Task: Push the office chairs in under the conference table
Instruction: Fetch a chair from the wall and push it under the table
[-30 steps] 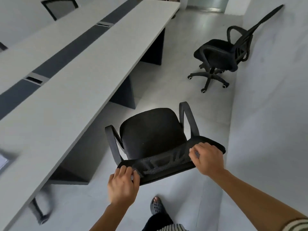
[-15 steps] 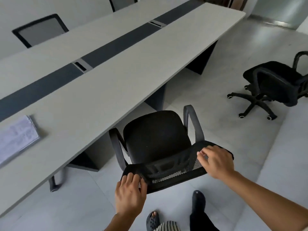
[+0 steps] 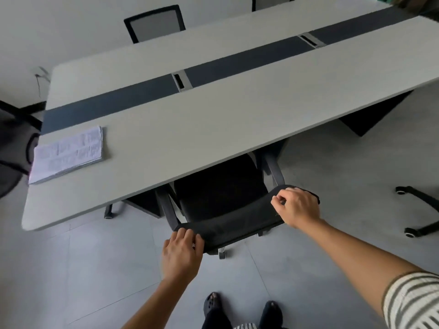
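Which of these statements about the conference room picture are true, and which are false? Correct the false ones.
1. Both hands grip the top of the black chair's backrest. True: left hand, right hand, chair.
2. The chair's seat is partly under the conference table. True.
3. A laptop lies on the table. False: only a stack of papers.
4. The person is barefoot. False: dark clogs.
5. No chair stands on the far side. False: a mesh-backed chair.

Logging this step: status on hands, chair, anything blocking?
Left hand and right hand both gripping the chair backrest. Seat front under the conference table, backrest out. No obstruction visible under the table edge.
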Demonstrator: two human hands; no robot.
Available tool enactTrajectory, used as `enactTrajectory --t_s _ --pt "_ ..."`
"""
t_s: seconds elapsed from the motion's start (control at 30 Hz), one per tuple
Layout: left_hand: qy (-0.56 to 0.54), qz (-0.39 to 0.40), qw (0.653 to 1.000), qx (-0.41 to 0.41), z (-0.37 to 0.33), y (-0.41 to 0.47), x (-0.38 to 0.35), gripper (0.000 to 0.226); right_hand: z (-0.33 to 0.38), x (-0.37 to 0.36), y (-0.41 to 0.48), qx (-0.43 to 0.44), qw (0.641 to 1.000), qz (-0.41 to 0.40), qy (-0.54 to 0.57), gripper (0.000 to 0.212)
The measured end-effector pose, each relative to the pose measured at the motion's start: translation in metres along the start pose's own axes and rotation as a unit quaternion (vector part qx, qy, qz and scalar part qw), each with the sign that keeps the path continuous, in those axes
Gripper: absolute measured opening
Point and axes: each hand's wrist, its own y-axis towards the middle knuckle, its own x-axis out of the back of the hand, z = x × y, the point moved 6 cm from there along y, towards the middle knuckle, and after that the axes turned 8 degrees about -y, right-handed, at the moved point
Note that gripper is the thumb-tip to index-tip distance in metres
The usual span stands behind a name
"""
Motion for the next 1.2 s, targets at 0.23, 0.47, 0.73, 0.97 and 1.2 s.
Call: enactTrajectory --t_s 0.23,0.47,0.73,0.97,1.2 --pt "0.048 -0.014 0.998 0.026 0.013 0.051 0.005 0.032 0.025 -0.014 0.065 0.026 1.000 0.010 0.009 0.046" --pt "0.060 -0.040 0.997 0.026 0.063 0.115 0.028 0.034 0.083 -0.036 0.112 0.048 0.998 0.015 0.022 0.041" --pt "0.058 -0.051 0.997 0.024 0.086 0.163 0.041 0.030 0.113 -0.045 0.153 0.043 0.998 0.022 0.025 0.038" --pt "0.052 -0.042 0.998 0.022 0.086 0.162 0.046 0.029 0.115 -0.049 0.152 0.048 0.998 0.026 0.032 0.033" --pt "0.046 0.004 0.998 0.029 0.090 0.159 0.042 0.031 0.117 -0.040 0.150 0.049 0.996 0.036 0.065 0.034"
